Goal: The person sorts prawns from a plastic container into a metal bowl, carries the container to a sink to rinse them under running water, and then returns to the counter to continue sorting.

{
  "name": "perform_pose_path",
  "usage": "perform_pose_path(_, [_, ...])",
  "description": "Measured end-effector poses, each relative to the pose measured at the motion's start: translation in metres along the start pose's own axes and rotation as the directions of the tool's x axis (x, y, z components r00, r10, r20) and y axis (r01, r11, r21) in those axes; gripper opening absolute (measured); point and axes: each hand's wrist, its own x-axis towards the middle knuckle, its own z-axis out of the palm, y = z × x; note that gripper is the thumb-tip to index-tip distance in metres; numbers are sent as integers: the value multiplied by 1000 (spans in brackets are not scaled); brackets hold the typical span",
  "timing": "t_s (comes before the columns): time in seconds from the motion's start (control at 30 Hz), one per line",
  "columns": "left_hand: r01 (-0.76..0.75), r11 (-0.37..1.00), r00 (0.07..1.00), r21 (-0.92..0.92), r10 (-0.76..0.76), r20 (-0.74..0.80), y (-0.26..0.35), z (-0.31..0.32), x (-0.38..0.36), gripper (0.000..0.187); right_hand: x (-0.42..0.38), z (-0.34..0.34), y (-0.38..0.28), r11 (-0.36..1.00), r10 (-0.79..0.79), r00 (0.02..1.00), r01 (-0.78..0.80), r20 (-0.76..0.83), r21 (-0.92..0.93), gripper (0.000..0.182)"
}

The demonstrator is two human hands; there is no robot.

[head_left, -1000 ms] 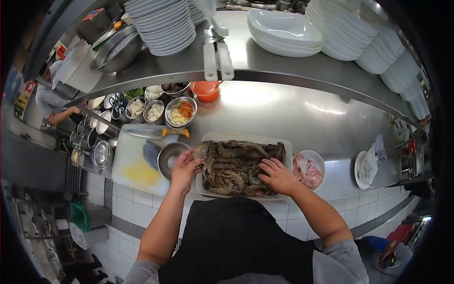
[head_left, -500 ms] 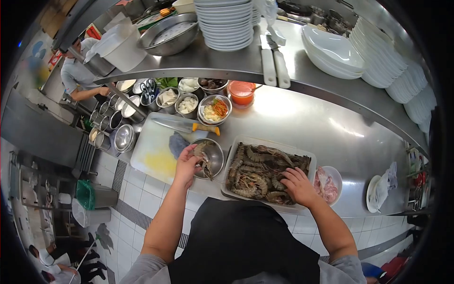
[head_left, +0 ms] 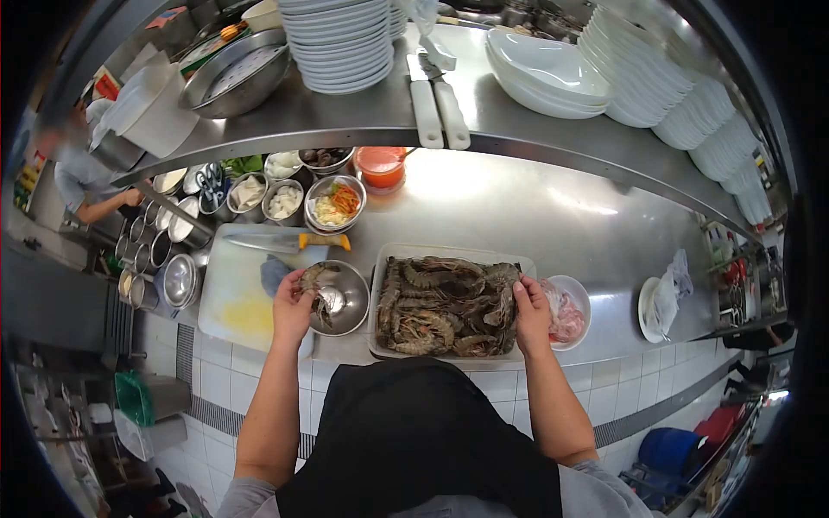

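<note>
My left hand (head_left: 292, 304) is closed around a raw, striped, shell-on prawn (head_left: 323, 278), its legs hanging over the left side of a steel bowl (head_left: 352, 298). Little else shows in that bowl's visible part. Just right of it, a pale rectangular tray (head_left: 455, 250) is filled with whole dark prawns (head_left: 440, 298). At the tray's right end my right hand (head_left: 533, 312) has its fingertips closed on a prawn (head_left: 503, 302) lying along that side. Part of this prawn's grip is hidden by the fingers.
A cutting board (head_left: 226, 289) with a yellow-handled knife (head_left: 324, 241) lies left. Behind stand ingredient bowls (head_left: 285, 203) and a tub of red sauce (head_left: 380, 168). A bowl of pink meat (head_left: 580, 298) sits right of the tray. A steel shelf (head_left: 371, 125) with plates overhangs the counter.
My right hand has gone from lying spread over the prawns to closing on one at the tray's right end. My left hand still holds its prawn. The whole view has shifted.
</note>
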Motion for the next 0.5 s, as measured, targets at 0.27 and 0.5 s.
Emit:
perform_pose_path(0.27, [-294, 764, 945, 575, 321, 57, -3, -5, -14, 41, -27, -8, -25, 995, 98, 988, -96, -116, 24, 28])
perform_pose_path(0.5, [144, 982, 984, 119, -155, 93, -13, -9, 3, 42, -30, -22, 3, 988, 87, 989, -100, -116, -114, 37])
